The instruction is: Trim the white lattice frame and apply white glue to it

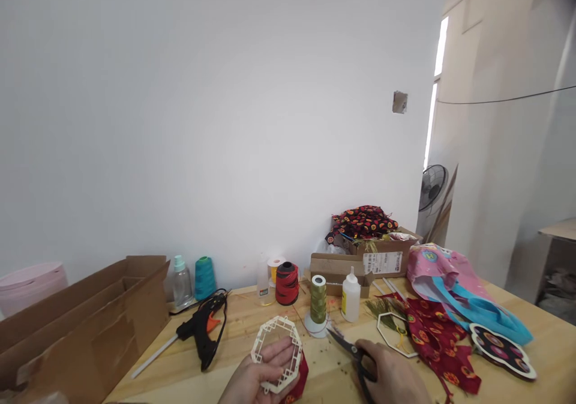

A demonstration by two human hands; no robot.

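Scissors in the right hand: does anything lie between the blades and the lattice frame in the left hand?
Nothing visible does. Only bare table lies between the scissors in the right hand and the lattice frame in the left hand. The green thread spool stands behind the blade tips, beside that gap.

bare left grip and bare right grip, uncovered to the frame's edge
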